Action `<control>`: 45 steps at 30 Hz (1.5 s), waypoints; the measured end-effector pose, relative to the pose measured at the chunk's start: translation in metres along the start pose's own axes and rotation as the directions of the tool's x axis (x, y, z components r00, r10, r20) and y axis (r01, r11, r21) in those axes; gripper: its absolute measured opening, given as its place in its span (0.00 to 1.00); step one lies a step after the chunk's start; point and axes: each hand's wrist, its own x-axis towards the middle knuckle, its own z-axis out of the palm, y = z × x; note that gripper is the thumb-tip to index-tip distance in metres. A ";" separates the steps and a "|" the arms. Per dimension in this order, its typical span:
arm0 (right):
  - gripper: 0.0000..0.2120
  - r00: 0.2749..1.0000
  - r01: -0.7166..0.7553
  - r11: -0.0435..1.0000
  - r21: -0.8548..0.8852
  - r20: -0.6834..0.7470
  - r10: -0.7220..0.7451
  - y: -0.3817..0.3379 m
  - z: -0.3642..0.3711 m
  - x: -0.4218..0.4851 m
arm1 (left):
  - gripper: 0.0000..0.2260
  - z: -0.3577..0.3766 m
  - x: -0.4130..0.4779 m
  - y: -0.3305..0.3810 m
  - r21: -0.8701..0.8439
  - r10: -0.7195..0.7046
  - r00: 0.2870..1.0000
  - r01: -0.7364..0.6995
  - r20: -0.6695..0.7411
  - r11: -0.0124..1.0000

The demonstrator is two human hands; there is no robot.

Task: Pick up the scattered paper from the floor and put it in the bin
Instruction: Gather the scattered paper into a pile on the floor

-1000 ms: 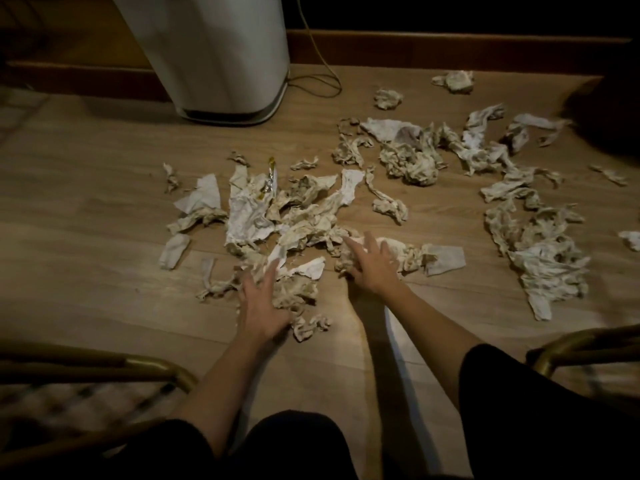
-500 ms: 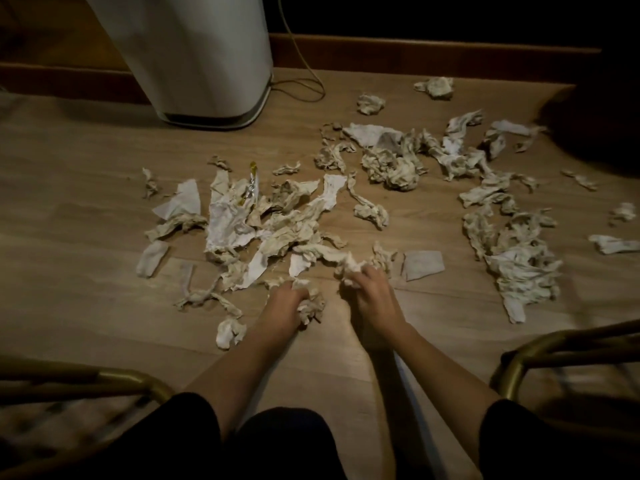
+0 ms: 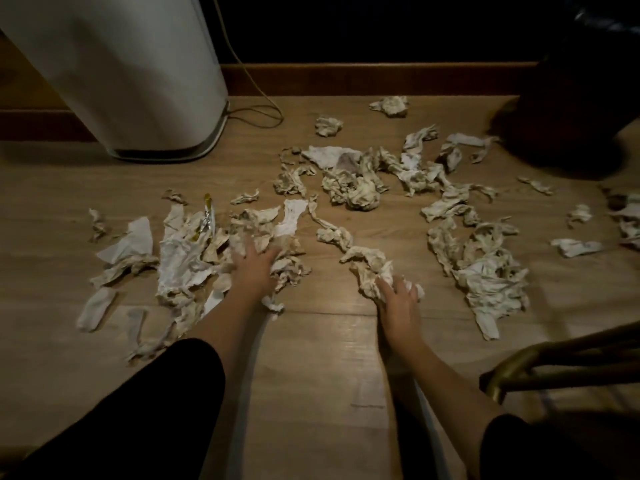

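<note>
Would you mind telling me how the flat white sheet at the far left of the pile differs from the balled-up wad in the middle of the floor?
The flat white sheet lies spread open and smooth; the balled-up wad is crushed into a rounded lump. The sheet looks cleaner and whiter, the wad yellowish and creased. The sheet lies left of the left hand, the wad farther away, beyond both hands. Both are paper lying on the wooden floor, untouched by either hand.

Hands parted: left hand forward; right hand rightward onto paper.

Both forearms are bare down to the left hand and right hand; black sleeves cover the upper arms.
</note>
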 end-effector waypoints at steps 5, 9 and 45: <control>0.19 0.997 0.028 0.998 0.049 -0.075 -0.024 0.000 0.016 -0.006 | 0.34 0.012 -0.006 0.008 -0.099 -0.014 0.999 0.019 0.046 0.995; 0.17 0.999 0.035 0.992 0.125 -0.046 -0.029 -0.016 0.013 -0.009 | 0.23 0.016 -0.039 0.031 -0.221 0.133 0.990 -0.139 -0.041 0.965; 0.24 0.937 -0.267 0.887 0.375 -0.113 0.330 0.008 -0.076 0.125 | 0.20 -0.142 0.048 0.182 -0.010 0.586 0.806 -0.589 -0.084 0.808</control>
